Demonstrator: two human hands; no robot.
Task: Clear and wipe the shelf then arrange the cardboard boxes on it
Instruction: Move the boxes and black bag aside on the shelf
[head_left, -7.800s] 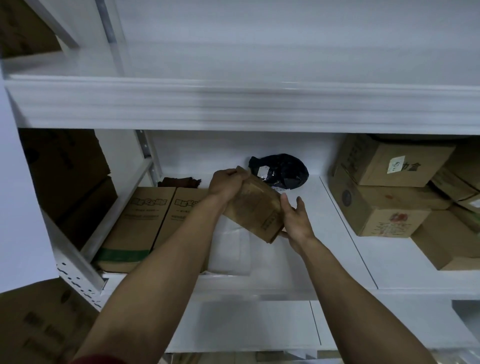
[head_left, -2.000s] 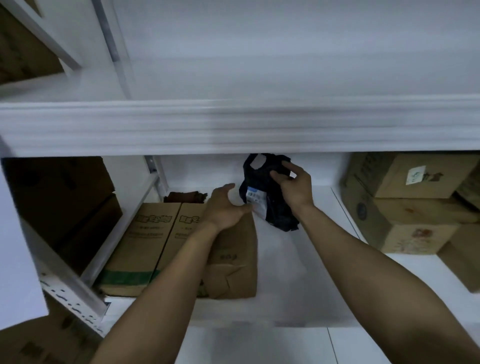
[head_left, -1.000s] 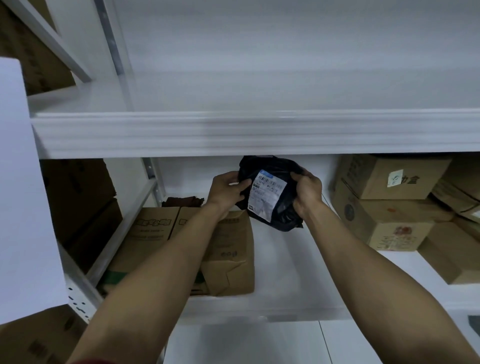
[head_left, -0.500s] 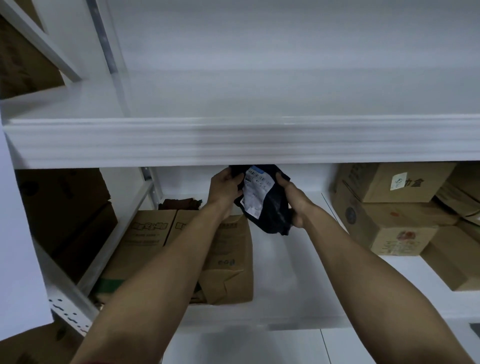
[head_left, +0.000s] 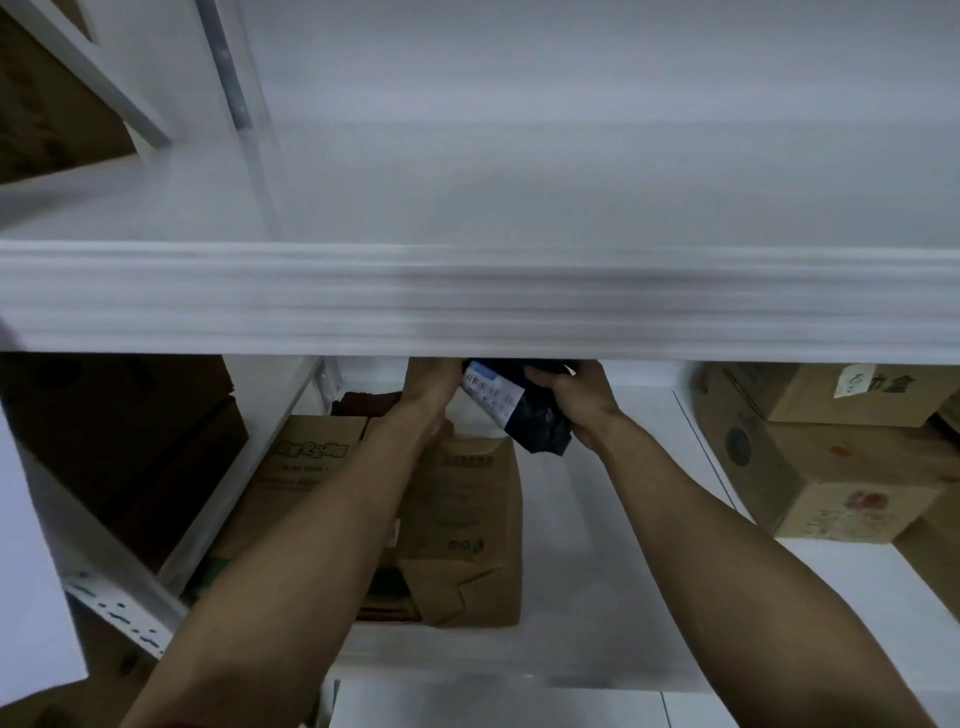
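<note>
Shelf (head_left: 597, 545) of white board, lit dimly, with a second white shelf (head_left: 467, 301) just above it whose blurred front edge crosses the whole head view. Cardboard boxes (head_left: 831, 467) are stacked on its right end. At its left end lie flattened cartons (head_left: 306, 467) with a brown box (head_left: 467, 519) on top and a dark cloth (head_left: 363, 402) behind them. Half a second ago the black bag (head_left: 535, 421) showed whole below the upper edge; now that edge hides its top and the fingertips. The bag is crumpled and glossy, with a white printed label (head_left: 488, 395), and is held clear of the shelf above the brown box. The right hand (head_left: 582, 400) curls round its right side. The left hand (head_left: 431, 379) lies against its left side, its fingers hidden, so its grip cannot be told.
</note>
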